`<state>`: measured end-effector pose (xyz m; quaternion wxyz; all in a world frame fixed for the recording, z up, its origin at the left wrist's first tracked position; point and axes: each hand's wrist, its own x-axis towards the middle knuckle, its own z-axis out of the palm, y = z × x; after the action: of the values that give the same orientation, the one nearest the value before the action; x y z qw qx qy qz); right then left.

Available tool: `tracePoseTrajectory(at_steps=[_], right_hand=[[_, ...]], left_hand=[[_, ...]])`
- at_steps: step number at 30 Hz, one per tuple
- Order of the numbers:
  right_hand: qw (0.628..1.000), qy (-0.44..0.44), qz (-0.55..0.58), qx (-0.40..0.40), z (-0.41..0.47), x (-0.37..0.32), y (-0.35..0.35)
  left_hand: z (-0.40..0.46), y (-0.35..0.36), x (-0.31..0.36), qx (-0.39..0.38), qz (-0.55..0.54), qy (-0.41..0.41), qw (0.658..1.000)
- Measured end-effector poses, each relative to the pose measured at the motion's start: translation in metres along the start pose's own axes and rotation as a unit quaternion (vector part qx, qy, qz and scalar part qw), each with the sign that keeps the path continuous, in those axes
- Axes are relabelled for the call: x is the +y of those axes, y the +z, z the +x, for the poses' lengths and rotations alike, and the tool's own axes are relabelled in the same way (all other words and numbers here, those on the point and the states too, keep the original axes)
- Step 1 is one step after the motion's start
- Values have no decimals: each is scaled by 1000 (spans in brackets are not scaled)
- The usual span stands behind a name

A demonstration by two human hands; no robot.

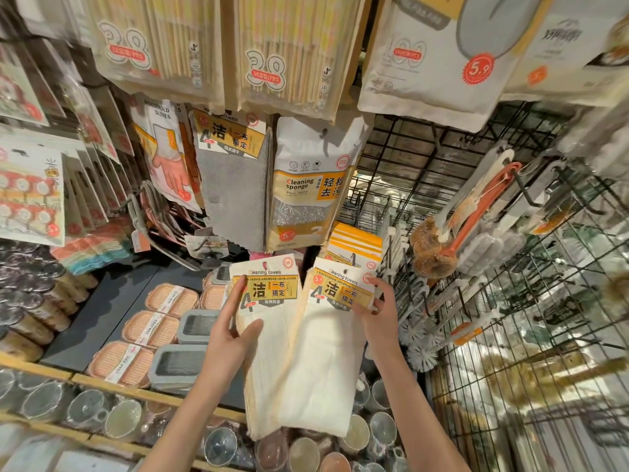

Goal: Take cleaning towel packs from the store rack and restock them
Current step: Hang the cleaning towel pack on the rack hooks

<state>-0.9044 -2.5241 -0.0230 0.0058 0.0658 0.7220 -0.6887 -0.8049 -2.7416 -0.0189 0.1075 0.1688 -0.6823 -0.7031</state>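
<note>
— Where are the towel packs?

— Two cream cloth cleaning towel packs with yellow card headers hang side by side in front of the black wire store rack (425, 155). The left hand (231, 335) holds the left cream towel pack (272, 335), fingers (238, 294) behind its edge, thumb curled on the front.

— And the other?

— The right hand (377, 315) pinches the right cream towel pack (326, 352) at its header, fingers curled round the card's edge. A grey towel pack (235, 185) hangs above.
</note>
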Motion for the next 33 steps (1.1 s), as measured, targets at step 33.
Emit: tracePoseTrajectory(at_steps=[33], right_hand=[[985, 80, -151, -17, 87, 19, 10]], left_hand=[[9, -16, 4, 24, 47, 13, 999]])
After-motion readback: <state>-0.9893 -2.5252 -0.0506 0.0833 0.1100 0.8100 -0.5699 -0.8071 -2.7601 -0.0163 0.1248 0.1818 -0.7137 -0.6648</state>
